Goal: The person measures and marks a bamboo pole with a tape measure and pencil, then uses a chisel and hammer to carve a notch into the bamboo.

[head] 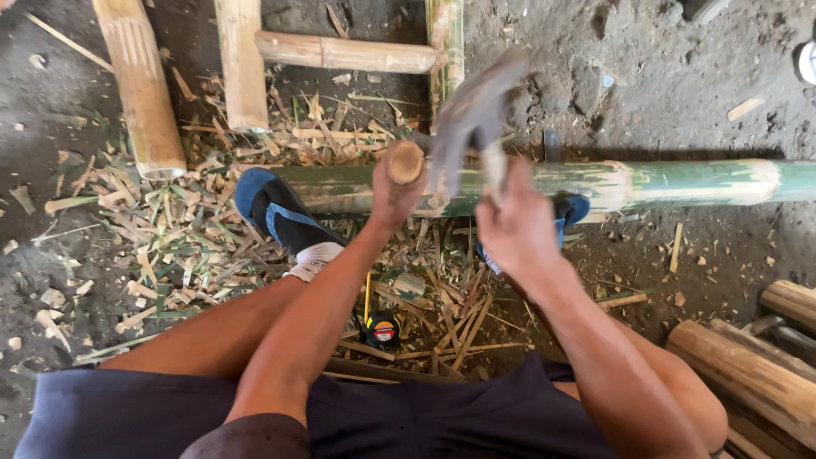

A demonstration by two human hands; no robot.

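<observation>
Bamboo pole (680,183), green and partly scraped pale, lies flat across the dirt floor (663,76) from side to side, and everything else is placed against it. The left hand (395,183) sits right at the pole's near edge, its fingers closed around a short round wooden peg (406,161) whose cut end faces up. Just beside it, the right hand (514,225) is wrapped tight around the handle of a hammer (476,119), and the grey head, blurred by motion, hangs over the pole next to the peg. Whether the hammer touches the pole cannot be told through the blur. A blue shoe (272,208) with a white sock rests on the near side of the pole, toe against it, and a second blue shoe (574,208) shows just under the pole behind the right hand. Pale bamboo shavings (170,246) cover the floor on the near side of the pole, thickest by the first shoe. A tape measure (382,327), black with a yellow strip pulled out, lies among them, nearer the person than the pole. Beyond the pole stands a frame of tan bamboo pieces (340,53) joined crosswise, and a separate tan bamboo length (140,85) lies near it. Rough logs (748,374) are stacked on the near side, toward the pole's green end.
</observation>
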